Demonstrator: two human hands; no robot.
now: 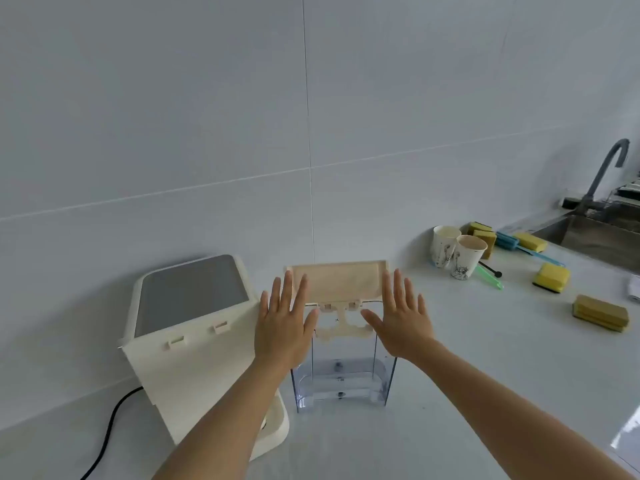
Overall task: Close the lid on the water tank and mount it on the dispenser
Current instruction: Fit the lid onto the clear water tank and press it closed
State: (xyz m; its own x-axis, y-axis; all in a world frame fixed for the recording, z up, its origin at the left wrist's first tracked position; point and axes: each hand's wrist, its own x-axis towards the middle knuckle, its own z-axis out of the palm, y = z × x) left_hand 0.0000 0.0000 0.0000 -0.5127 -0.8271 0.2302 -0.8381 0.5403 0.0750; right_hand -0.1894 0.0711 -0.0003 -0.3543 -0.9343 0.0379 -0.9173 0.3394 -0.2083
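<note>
- Hands spread flat with fingers splayed, palms facing away, holding nothing: the left hand (282, 327) and right hand (401, 318) hover on either side of the water tank's top.
- Water tank (343, 379), clear plastic, stands upright on the pale tabletop (485, 358) between the two forearms; whether the palms touch it cannot be told.
- Lid (337, 282), cream-coloured, stands raised behind the tank's opening, hinged at the top edge, with a cream bracket piece just below the hinge.
- Dispenser (194, 327), cream with a grey top panel, sits just left of the tank, its flat back side showing two small clips; the left forearm crosses in front of it.
- Black cable (110, 427) runs from the dispenser's lower left toward the bottom edge.
- Two paper cups (453, 252) stand near the wall to the right, well apart from the tank.
- Yellow sponges (550, 277) and a blue brush (519, 245) lie beyond the cups, near the sink (595, 233) and its grey faucet (606, 171).
</note>
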